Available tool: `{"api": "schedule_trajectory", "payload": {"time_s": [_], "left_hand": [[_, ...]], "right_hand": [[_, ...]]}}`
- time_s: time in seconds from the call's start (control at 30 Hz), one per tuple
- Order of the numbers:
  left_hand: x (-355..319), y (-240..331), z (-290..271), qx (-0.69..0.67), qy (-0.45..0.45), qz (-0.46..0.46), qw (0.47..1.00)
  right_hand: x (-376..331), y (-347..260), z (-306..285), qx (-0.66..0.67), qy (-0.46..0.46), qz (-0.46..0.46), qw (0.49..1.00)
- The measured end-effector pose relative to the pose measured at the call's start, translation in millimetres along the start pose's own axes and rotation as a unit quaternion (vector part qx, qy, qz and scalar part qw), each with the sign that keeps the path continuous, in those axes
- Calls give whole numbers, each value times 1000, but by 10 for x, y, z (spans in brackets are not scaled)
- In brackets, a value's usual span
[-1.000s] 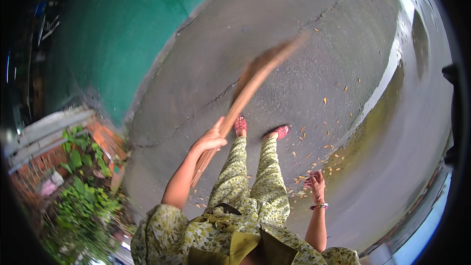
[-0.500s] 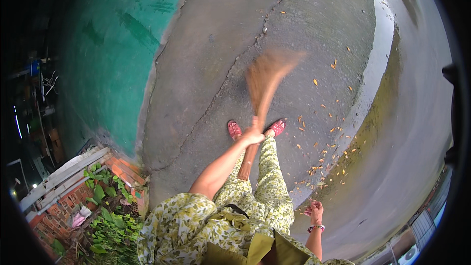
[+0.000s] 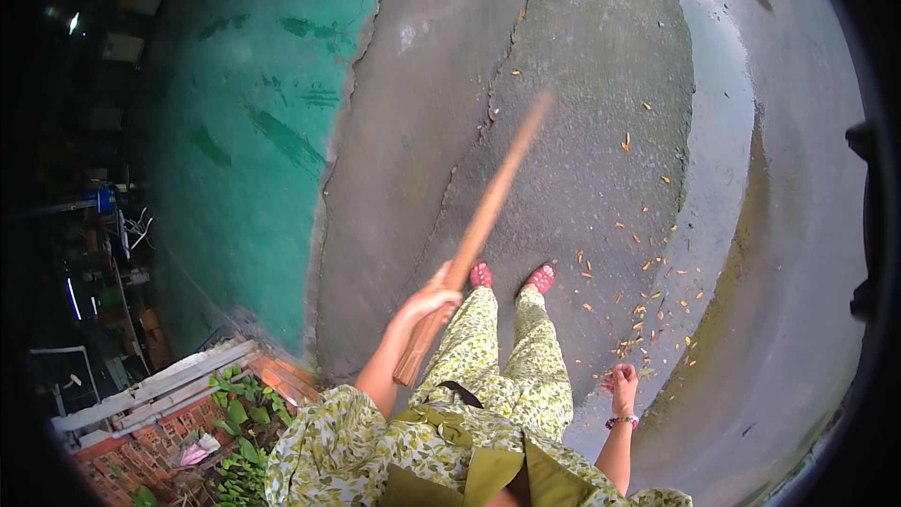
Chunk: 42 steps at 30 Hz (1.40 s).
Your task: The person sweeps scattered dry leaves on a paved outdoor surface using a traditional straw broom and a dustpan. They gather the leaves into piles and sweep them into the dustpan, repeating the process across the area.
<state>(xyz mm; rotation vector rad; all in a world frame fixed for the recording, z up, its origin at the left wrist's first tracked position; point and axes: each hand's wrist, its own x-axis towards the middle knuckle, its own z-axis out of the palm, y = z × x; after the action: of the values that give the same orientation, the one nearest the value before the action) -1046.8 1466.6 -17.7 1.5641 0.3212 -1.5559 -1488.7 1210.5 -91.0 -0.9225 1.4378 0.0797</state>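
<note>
Swung the broom [image 3: 497, 197] edge-on, with handle end [image 3: 408, 371] now left of the sandals [image 3: 541, 278]; grasping it in the left hand [image 3: 432, 300], seemingly mid-sweep, with leaves [image 3: 638, 326] rightward. Cannot tell right hand's [image 3: 621, 385] grip.

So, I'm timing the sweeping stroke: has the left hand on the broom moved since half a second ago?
Yes, leftward: the left hand, holding the broom, is now nearer the green floor than it was then.
</note>
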Motion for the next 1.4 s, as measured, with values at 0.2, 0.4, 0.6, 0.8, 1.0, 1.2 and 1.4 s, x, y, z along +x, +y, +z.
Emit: {"api": "schedule_trajectory", "payload": {"time_s": [0.2, 0.4, 0.6, 0.8, 1.0, 1.2, 1.4], "left_hand": [[718, -176, -1391, -190, 183, 3, 965], [1928, 245, -220, 125, 162, -41, 978], [1705, 1332, 489, 364, -55, -77, 927], [940, 1490, -1108, 59, -65, -30, 996], [784, 1229, -1983, -119, 154, -53, 979], [1863, 837, -1018, 63, 163, 27, 984], [1893, 1761, -501, 186, -230, -8, 955]], "right_hand": [[-326, 318, 85, 33, 38, 54, 997], [-624, 827, 289, 72, 121, 185, 973], [-450, 63, 978, -55, 39, 169, 983], [248, -1334, 1549, 11, -15, -25, 1000], [305, -2085, 1923, 47, -18, -59, 997], [212, -1756, 2169, -23, 36, -131, 991], [369, -2149, 2484, -73, -23, -148, 986]]}}
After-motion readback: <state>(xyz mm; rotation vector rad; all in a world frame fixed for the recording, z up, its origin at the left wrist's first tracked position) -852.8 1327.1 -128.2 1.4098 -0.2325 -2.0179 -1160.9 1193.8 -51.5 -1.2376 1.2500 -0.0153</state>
